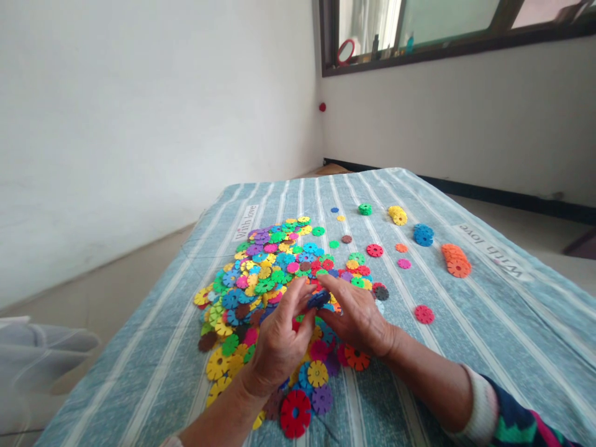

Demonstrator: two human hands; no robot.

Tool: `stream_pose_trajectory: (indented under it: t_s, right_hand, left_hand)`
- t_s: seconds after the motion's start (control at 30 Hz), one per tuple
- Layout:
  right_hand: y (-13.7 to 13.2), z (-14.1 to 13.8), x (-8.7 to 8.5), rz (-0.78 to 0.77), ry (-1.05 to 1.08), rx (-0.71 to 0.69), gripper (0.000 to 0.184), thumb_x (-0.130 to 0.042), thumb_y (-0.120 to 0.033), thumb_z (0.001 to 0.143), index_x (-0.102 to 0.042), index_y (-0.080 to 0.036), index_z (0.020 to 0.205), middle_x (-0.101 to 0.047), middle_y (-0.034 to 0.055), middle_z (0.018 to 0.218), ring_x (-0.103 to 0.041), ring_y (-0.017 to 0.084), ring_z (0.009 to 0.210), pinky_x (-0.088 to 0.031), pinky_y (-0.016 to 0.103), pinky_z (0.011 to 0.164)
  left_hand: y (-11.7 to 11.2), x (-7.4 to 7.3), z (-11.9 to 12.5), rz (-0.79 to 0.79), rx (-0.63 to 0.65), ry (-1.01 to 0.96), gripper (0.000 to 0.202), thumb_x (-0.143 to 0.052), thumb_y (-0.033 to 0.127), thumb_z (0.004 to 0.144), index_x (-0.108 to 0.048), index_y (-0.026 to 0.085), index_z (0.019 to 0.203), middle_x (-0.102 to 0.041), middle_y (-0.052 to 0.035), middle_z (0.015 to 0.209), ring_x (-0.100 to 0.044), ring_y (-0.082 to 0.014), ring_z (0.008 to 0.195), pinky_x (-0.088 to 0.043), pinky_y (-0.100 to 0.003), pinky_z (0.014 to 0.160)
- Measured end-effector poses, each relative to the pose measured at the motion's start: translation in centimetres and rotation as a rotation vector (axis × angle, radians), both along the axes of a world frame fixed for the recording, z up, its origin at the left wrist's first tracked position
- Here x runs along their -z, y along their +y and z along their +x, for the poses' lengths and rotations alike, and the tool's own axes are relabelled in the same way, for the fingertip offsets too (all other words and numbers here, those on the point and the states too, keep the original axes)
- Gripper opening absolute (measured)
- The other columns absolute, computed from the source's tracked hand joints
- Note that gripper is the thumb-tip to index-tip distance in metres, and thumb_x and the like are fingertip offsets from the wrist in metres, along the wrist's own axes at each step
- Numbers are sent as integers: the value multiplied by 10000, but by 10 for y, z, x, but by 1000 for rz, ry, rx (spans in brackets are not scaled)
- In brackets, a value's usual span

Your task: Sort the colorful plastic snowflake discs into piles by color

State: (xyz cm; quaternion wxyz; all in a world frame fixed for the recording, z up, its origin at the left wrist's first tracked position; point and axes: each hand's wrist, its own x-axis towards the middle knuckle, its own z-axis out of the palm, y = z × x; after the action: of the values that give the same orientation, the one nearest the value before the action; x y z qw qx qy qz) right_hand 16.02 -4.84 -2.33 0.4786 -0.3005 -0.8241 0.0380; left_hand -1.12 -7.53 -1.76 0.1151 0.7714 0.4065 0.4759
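Dark blue notched plastic discs (319, 300), seemingly a small stack, sit between the fingertips of both hands. My left hand (283, 332) pinches them from the left, thumb and fingers closed. From the right, my right hand (357, 313) grips the same discs with its thumb and fingers. Both hands are over a wide, loose heap of mixed-colour notched discs (265, 273). A red disc (295, 413) and a purple disc (321, 399) lie at the near edge of the heap. How many discs are held cannot be made out.
Sorted stacks stand to the right: green (365, 209), yellow (397, 215), blue (423, 234) and orange (456, 261). Single discs lie scattered between, among them a red one (374, 250) and a crimson one (424, 314). A striped cloth (488, 323) covers the table.
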Motion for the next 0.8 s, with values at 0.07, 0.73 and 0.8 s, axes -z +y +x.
stream_pose_trajectory:
  t_s: [0.07,0.73,0.8]
  right_hand:
    - [0,0,-1,-3,-1,35,380,-562,-254,901,-459,-206,1263,-683,89,957,-669,228,843,-566,359,699]
    - [4,-5,-14,168,-303,129,189,-423,-276,974,-546,-163,1062,-615,30,780,-561,165,678,-438,313,582]
    - [5,-6,-15,169,-374,158,193,-390,-251,971,-549,-158,1028,-589,28,762,-516,167,644,-398,325,555]
  left_hand:
    - [0,0,-1,33,12,30,692,-533,45,864,-269,292,1455,-646,-72,1244,-662,-169,1066,-549,-278,937]
    - [14,0,-2,-421,22,-351,442,-638,354,821,-488,209,1211,-702,-87,1141,-708,-220,932,-587,-278,836]
    - [19,-1,-3,-539,23,-434,514,-698,429,750,-496,205,1166,-711,-98,1115,-709,-240,928,-592,-284,821]
